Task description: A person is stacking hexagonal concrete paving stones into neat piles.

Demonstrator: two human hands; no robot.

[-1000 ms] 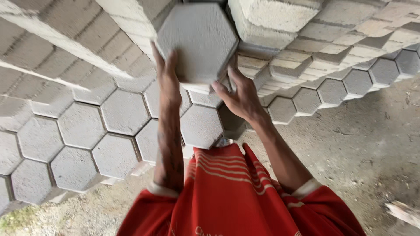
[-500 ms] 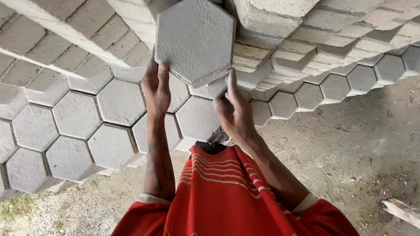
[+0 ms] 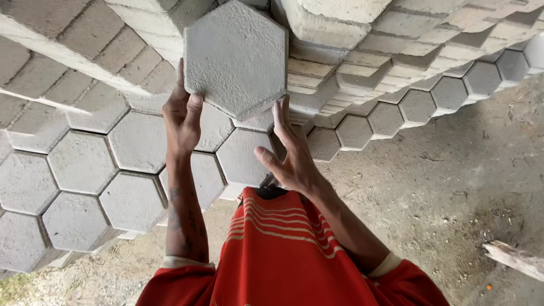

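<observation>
Nearest the camera hangs the front of a red garment with pale stripes, the two forearms coming out on either side of it. The left hand grips the lower left edge of a grey hexagonal concrete paving block, fingers curled round the edge with fingertips showing on its rough face. The right hand is spread open, fingers fanned, only the fingertips touching the block's lower right corner; it supports rather than clamps. The block is held up between the hands, face toward the camera, in front of the stack beyond.

Just past the hands lies a layer of grey hexagonal pavers set edge to edge, reaching out to the left of the left hand. Beyond and above the held block are rows of stacked grey concrete blocks, their sides stepped. To the right of the right hand is bare sandy ground, and farther right a pale piece of wood.

Judging from the hold, the load sits mostly on the left hand. It would be safer to bring the right palm fully under the edge, keep the block level, and keep fingertips clear of the faces that meet the neighbouring pavers.
</observation>
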